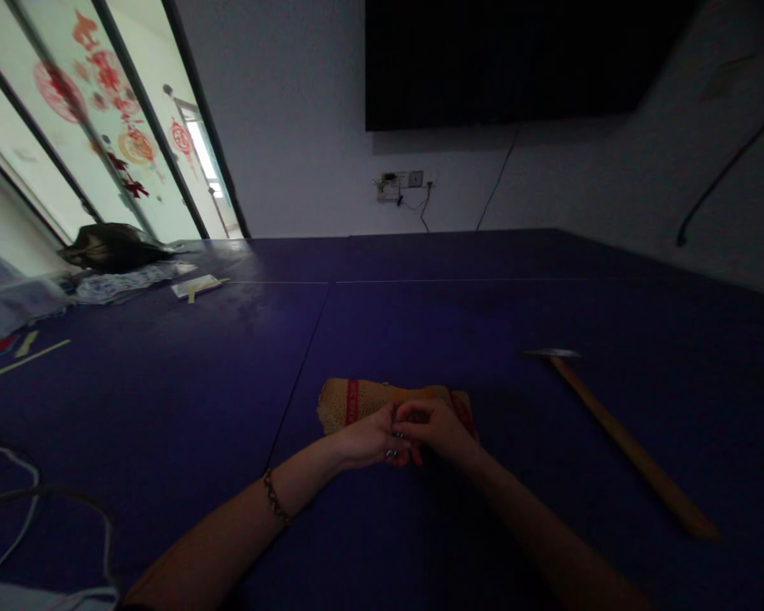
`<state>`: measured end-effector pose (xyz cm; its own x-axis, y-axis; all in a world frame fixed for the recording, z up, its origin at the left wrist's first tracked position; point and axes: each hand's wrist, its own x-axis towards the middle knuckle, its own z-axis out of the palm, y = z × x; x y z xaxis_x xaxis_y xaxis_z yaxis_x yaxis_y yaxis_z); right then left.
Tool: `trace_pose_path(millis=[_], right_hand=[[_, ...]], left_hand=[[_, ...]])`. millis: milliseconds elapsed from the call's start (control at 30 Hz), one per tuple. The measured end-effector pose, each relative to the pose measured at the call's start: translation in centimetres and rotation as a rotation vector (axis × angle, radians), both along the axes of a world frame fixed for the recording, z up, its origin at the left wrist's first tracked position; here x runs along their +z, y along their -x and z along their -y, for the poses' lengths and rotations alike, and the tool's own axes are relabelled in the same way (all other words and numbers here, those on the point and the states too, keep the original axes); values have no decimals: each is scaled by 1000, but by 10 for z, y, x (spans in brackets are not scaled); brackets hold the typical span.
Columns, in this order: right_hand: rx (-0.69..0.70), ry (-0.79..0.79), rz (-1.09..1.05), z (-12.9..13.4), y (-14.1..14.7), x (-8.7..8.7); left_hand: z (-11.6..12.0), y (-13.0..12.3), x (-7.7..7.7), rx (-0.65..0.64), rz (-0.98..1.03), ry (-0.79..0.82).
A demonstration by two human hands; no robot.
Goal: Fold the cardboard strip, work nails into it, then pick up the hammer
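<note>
My left hand, with rings on its fingers and a bracelet on the wrist, meets my right hand at the middle of the purple surface. The fingers of both hands are bent in and touch each other. Anything pinched between them is too small or too hidden to make out. Right behind the hands lies a tan, dotted, folded cloth-like piece with red bands and an orange patch; the hands cover part of its front. To the right, apart from my hands, rests a hammer with a long wooden handle and a slim metal head.
The purple surface reaches the wall, where a dark TV hangs above sockets. Cables lie at left front. A dark bag, plastic packets, a white piece and yellowish strips sit farther left.
</note>
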<state>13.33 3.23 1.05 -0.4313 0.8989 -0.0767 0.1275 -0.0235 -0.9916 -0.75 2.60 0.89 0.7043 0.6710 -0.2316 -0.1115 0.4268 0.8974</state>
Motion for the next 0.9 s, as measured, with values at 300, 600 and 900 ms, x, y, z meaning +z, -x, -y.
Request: trace_pose_path(millis=[300, 600, 900], right_hand=[[-74, 22, 15, -10, -4, -7], [-263, -139, 29, -11, -1, -14], [-83, -3, -117, 7, 21, -15]], left_hand=[[-2, -2, 6, 66, -142, -91], [10, 0, 22, 186, -1159, -946], [37, 30, 27, 156, -1238, -917]])
